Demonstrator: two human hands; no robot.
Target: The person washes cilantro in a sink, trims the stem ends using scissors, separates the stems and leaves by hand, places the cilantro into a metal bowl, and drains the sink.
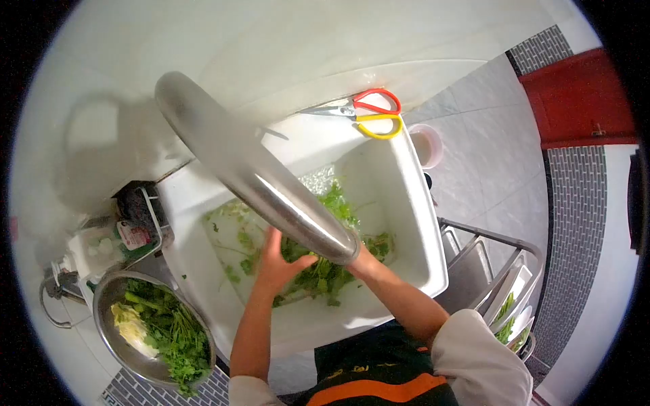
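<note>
Leafy green herbs, looking like cilantro [332,281], float in the water of a white sink [433,254]. My left hand [281,264] is at the left edge of the bunch, thumb and fingers spread apart, with part of the fingers behind the tap. A thick metal tap spout [271,189] crosses over the sink and blocks much of the view. My right hand [362,264] reaches in from the right among the greens; its fingers are hidden by the spout and leaves. Loose leaves and stems drift around both hands.
Scissors [355,108] with red and yellow handles lie on the sink's back ledge. A metal bowl [112,345] of greens stands at lower left, near a wire caddy [154,210]. A pink-rimmed bucket [433,145] and a rack of trays [501,250] are on the right.
</note>
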